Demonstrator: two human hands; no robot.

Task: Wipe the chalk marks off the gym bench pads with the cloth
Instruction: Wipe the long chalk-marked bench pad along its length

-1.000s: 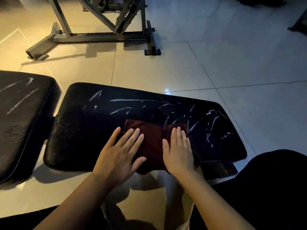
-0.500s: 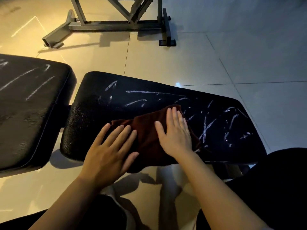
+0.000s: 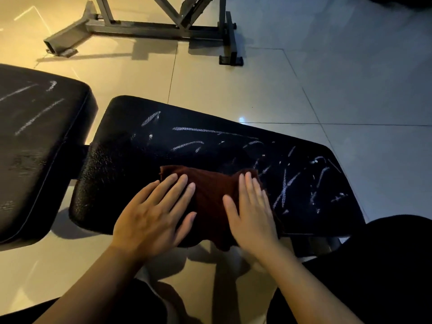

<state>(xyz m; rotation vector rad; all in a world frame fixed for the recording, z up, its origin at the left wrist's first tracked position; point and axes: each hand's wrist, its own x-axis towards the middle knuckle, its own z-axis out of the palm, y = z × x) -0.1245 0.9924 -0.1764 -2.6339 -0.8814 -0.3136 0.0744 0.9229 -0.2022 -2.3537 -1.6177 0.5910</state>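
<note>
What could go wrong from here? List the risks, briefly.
1. The cloth hangs over the near edge of the right pad; both hands lie flat on it rather than gripping, so it may slide off or bunch up.
2. Chalk marks right of the cloth are dense; one pass may only smear them.
3. The left pad carries fainter streaks that are easy to forget.

Pretty dim here. Warm yellow light hits the floor tiles (image 3: 121,73) from my upper left, going cold blue-grey on the right. My arms throw soft shadows below me, a small glare spot (image 3: 241,119) shines, edges bend, everything's slightly soft.
</note>
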